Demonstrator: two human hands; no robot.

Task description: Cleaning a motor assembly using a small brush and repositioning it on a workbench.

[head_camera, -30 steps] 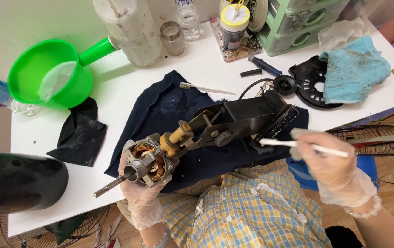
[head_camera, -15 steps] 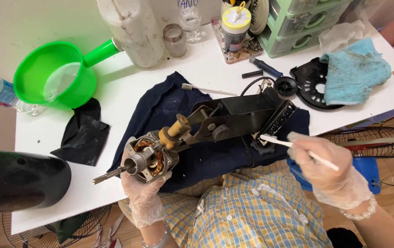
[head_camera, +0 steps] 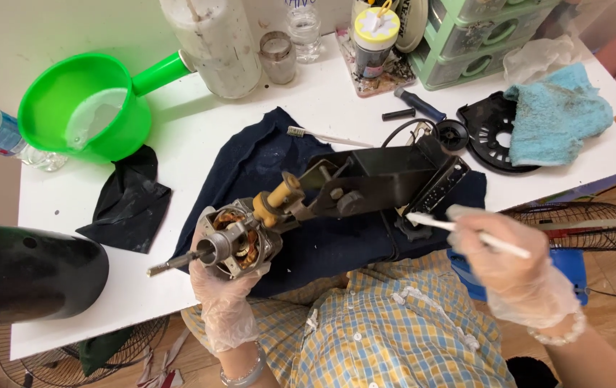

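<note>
My left hand (head_camera: 223, 302), in a clear glove, grips the underside of a fan motor (head_camera: 237, 241) with copper windings and a steel shaft pointing left. The motor joins a black neck housing (head_camera: 376, 179) that lies over a dark blue cloth (head_camera: 272, 162). My right hand (head_camera: 515, 269), also gloved, holds a thin white brush stick (head_camera: 452, 228). Its tip sits at the housing's right end, near a black knob.
A green water scoop (head_camera: 85, 108), a grimy plastic jug (head_camera: 218, 43) and small jars stand at the back. A black rag (head_camera: 130, 201) and a black motor cover (head_camera: 24, 273) lie left. A black fan plate (head_camera: 491, 133) under a blue towel (head_camera: 556, 111) lies right. A toothbrush (head_camera: 322, 136) rests on the cloth.
The white stick's tip has moved left and up to the housing's right end. My left hand still holds the motor, shifted slightly.
</note>
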